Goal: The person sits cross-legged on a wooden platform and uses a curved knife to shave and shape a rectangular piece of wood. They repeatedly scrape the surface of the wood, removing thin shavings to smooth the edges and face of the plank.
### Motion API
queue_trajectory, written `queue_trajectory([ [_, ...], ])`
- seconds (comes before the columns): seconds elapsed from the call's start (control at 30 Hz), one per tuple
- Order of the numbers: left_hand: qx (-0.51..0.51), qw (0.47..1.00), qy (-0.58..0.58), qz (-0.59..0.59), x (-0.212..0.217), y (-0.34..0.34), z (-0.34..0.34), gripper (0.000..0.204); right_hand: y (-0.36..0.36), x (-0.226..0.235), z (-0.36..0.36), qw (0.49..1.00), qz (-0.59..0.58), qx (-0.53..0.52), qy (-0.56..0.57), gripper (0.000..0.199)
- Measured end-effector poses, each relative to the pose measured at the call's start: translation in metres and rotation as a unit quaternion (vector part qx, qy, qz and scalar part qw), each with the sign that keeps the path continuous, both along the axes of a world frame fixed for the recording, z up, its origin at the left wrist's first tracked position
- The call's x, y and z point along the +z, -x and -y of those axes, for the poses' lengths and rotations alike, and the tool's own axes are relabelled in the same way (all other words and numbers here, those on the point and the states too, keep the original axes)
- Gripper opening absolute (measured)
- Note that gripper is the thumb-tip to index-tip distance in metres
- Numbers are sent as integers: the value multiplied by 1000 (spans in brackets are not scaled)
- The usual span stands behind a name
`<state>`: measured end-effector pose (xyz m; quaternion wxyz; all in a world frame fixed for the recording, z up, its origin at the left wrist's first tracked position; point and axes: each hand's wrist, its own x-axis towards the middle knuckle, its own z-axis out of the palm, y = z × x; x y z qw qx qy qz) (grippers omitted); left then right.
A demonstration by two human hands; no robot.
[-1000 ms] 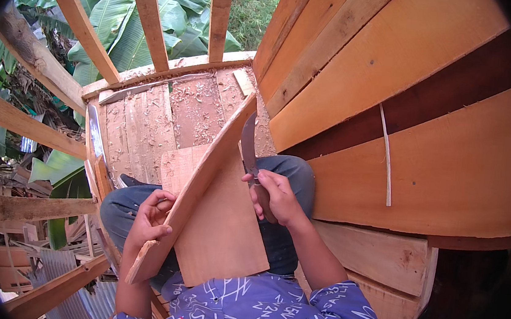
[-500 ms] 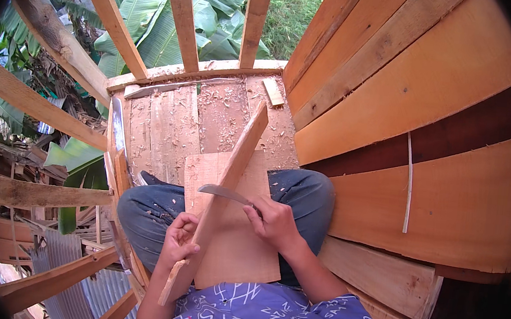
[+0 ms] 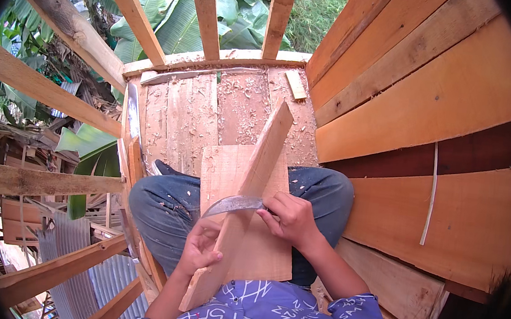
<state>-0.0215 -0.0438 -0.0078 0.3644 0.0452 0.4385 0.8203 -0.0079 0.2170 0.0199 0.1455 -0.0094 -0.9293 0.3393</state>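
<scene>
My right hand (image 3: 290, 218) is closed around the handle of a knife with a curved metal blade (image 3: 234, 204). The blade lies across a narrow wooden plank (image 3: 263, 154), its tip reaching past the plank's left edge, above my left hand. My left hand (image 3: 203, 247) grips the plank's lower part, thumb on one side and fingers on the other. The plank stands tilted on edge, its near end close to my shirt. Beneath it, a wide flat board (image 3: 268, 253) rests across my lap between my bent knees. The knife's handle is mostly hidden in my fist.
Wood shavings (image 3: 241, 112) litter the plank floor. A long metal blade (image 3: 184, 74) lies along the far edge, and a small wood offcut (image 3: 296, 84) lies at far right. Wooden slats (image 3: 202, 13) fence the front and left. A board wall (image 3: 436, 201) rises close on my right.
The knife blade has turned, showing more of its broad curved side, with its tip angled lower. My left hand still grips the plank. The whole view has shifted slightly.
</scene>
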Motion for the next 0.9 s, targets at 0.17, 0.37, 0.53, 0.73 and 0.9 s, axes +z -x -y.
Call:
queue_trajectory([
  [0.17, 38, 998, -43, 35, -2, -7, -7, 56, -5, 2, 4, 997, 53, -29, 52, 18],
  [0.37, 31, 998, -22, 41, -5, -15, -9, 56, -11, -4, 3, 997, 42, -17, 57, 18],
  [0.53, 27, 998, -30, 42, -6, -17, -7, 52, -9, -4, -3, 996, 58, 3, 66, 18],
  [0.73, 39, 998, -36, 42, 1, -19, -12, 51, -17, -7, 2, 997, 47, 35, 50, 19],
  [0.9, 40, 998, 2, 46, 0, -15, -11, 52, -10, -9, -1, 995, 45, 2, 90, 17],
])
